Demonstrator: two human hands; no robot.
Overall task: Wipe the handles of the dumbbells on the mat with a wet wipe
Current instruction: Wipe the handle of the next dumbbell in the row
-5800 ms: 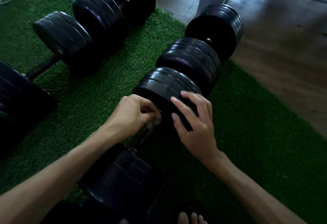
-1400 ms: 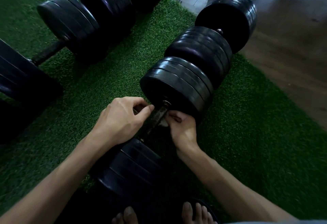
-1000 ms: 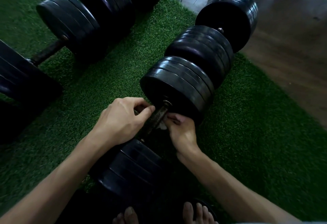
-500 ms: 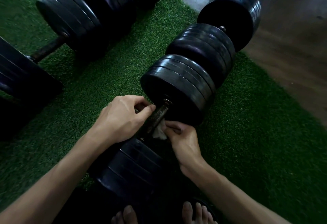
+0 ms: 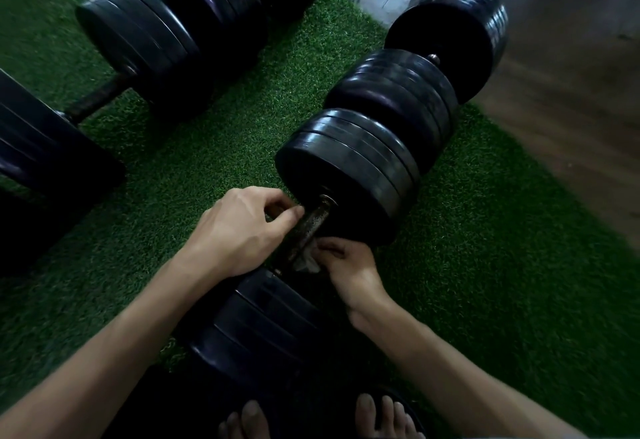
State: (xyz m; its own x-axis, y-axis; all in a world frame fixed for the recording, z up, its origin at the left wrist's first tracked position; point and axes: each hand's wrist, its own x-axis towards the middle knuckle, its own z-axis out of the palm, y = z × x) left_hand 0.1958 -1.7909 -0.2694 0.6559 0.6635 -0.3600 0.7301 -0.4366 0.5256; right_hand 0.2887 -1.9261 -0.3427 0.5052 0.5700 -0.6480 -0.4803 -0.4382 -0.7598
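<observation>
My left hand (image 5: pixel 242 230): fingers curled at handle (image 5: pixel 310 227) from 9 o'clock side, grip looks closed on it. My right hand (image 5: pixel 349 267): grip pinching wipe (image 5: pixel 306 260) against handle from 4 o'clock. Dumbbell (image 5: pixel 349 179) lies on mat (image 5: pixel 485 248), frame centre. Second dumbbell (image 5: pixel 415 92) at 1 o'clock, touching. Third (image 5: pixel 145 43) at 10 o'clock.

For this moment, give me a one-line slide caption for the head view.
Both hands work a wet wipe around the nearest dumbbell's handle on the green mat: left hand, right hand.
</observation>
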